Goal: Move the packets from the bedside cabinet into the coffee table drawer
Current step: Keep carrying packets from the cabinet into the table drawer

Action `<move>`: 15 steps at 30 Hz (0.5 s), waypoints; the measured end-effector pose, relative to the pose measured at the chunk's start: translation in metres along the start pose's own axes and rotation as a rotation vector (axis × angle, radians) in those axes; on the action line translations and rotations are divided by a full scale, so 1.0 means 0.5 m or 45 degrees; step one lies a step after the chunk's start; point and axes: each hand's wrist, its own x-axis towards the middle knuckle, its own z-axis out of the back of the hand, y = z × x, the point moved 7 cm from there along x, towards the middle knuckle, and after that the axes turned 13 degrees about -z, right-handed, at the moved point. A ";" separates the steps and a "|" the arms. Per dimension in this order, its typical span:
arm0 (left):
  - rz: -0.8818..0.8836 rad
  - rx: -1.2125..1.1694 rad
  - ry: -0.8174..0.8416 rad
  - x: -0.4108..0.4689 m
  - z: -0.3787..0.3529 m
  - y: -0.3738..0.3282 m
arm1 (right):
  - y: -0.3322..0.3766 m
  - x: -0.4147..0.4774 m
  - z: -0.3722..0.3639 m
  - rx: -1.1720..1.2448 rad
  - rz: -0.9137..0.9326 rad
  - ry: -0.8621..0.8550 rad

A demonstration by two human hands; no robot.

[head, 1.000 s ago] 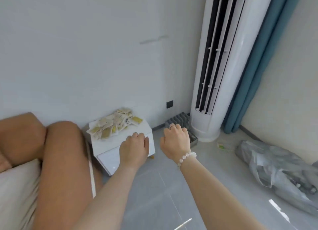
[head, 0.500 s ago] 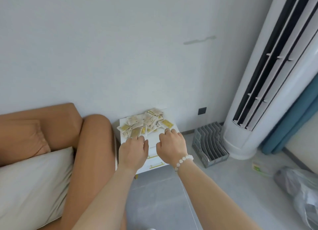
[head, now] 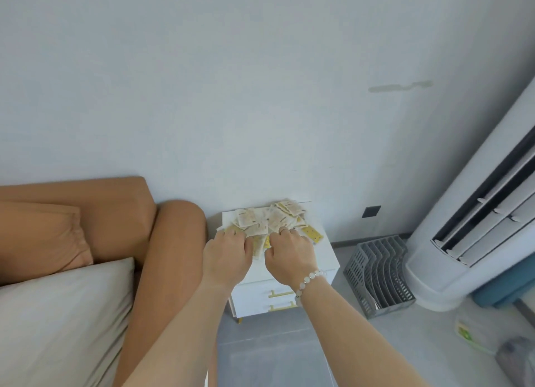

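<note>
Well, from my end I'm looking down at a small white bedside cabinet set against a pale wall, with gold drawer handles on its front and a grey tiled floor below. A tan sofa arm stands just beside it on the left, with a pale cushion nearer me. A grey file rack stands to the right, next to a tall white air conditioner. The packets lie in a loose, overlapping heap on the cabinet top: small flat squares, mostly cream, a few yellow. The left hand and the right hand, which wears a bead bracelet, sit side by side at the near edge of the heap, fingers curled down onto it. The fingertips are hidden behind the knuckles, so I cannot tell whether either hand has actually pinched a packet. The print on the packets is too blurred to read.
</note>
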 end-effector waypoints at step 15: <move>-0.034 -0.043 0.134 0.129 -0.136 0.023 | -0.053 0.174 -0.036 -0.008 -0.114 0.079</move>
